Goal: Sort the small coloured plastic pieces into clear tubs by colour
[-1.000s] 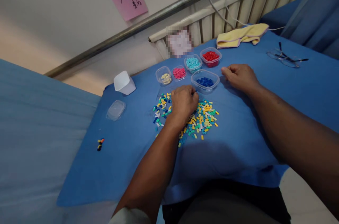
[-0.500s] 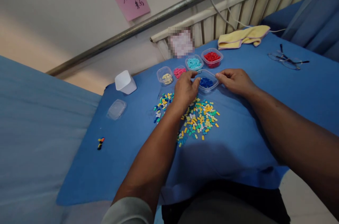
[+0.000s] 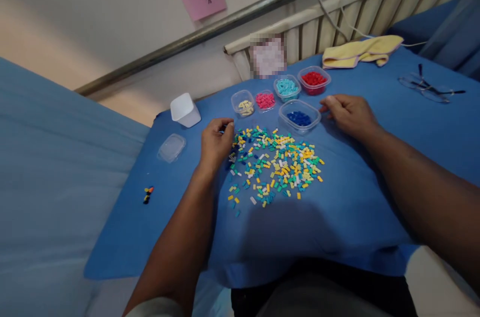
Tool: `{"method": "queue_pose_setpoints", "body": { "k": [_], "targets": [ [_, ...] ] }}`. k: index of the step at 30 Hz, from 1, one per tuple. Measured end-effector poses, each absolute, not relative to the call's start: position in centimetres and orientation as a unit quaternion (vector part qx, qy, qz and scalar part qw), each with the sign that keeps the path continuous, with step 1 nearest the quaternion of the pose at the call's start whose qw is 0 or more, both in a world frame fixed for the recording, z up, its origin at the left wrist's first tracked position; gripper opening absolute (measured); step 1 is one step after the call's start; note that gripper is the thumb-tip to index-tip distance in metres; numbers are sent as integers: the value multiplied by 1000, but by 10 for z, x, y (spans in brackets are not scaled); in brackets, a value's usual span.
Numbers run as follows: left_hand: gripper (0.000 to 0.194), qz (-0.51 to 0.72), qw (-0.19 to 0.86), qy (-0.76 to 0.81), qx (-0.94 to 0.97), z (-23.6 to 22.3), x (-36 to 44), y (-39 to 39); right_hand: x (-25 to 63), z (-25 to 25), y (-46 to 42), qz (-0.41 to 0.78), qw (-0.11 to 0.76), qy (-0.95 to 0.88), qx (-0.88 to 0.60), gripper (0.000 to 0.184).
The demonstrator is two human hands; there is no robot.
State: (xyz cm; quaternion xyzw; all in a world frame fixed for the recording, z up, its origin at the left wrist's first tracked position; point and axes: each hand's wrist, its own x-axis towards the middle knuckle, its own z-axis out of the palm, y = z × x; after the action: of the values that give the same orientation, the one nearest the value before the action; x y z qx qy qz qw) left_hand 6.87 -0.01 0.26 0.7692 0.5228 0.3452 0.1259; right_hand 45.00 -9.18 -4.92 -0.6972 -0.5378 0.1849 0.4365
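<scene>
My left hand [image 3: 217, 143] hovers at the left edge of a spread of small mixed bricks [image 3: 281, 164], in yellow, green, teal, white and dark blue. Its fingers are bent, thumb and index slightly apart, and I see nothing held. Just right of a clear tub of dark blue bricks [image 3: 299, 118] is my right hand [image 3: 348, 114], fingers loosely curled and apart from the rim, with nothing visible in them. Behind stand clear tubs of cream bricks [image 3: 245, 108], pink bricks [image 3: 265, 101], light blue bricks [image 3: 287, 87] and red bricks [image 3: 314, 79].
A white cup [image 3: 185, 110] and a clear lid [image 3: 171, 148] sit on the left of the blue-covered table [image 3: 123, 237]. Some dark and orange pieces [image 3: 148, 195] lie in front of them. A yellow cloth [image 3: 360, 53] and glasses [image 3: 429, 88] are at the right.
My left hand has let go of the dark blue tub and moved left to the edge of the loose bricks. My right hand has come slightly away from the tub's rim.
</scene>
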Motion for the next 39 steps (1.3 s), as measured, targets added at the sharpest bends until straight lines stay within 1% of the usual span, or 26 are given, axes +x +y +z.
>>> {"method": "queue_pose_setpoints", "body": {
  "k": [3,7,13,16,19,22,28,33,36,39],
  "targets": [
    [27,337,128,523,772,-8,54,-3,451,-49,-92,167,456,-508,-712,44],
    [24,304,122,505,799,-20,42,-14,448,-47,-93,189,468,-467,-726,35],
    [20,267,113,421,859,-17,39,-30,445,-45,-93,175,472,-428,-750,26],
    [20,218,110,366,898,-15,40,-36,445,-44,-94,180,468,-422,-755,24],
    [23,162,100,349,918,-16,38,-39,444,-42,-95,181,475,-405,-760,23],
    [25,135,99,340,925,-16,35,-40,441,-40,-96,177,477,-394,-766,21],
    [27,119,111,324,932,-12,37,-43,445,-45,-94,166,488,-393,-761,22],
    [16,132,125,352,918,-2,34,-45,446,-46,-94,154,483,-396,-766,22],
    [18,130,148,389,900,5,29,-47,444,-43,-95,147,479,-396,-770,20],
    [23,113,161,367,909,8,25,-49,445,-43,-96,140,470,-408,-770,21]
  ]
}}
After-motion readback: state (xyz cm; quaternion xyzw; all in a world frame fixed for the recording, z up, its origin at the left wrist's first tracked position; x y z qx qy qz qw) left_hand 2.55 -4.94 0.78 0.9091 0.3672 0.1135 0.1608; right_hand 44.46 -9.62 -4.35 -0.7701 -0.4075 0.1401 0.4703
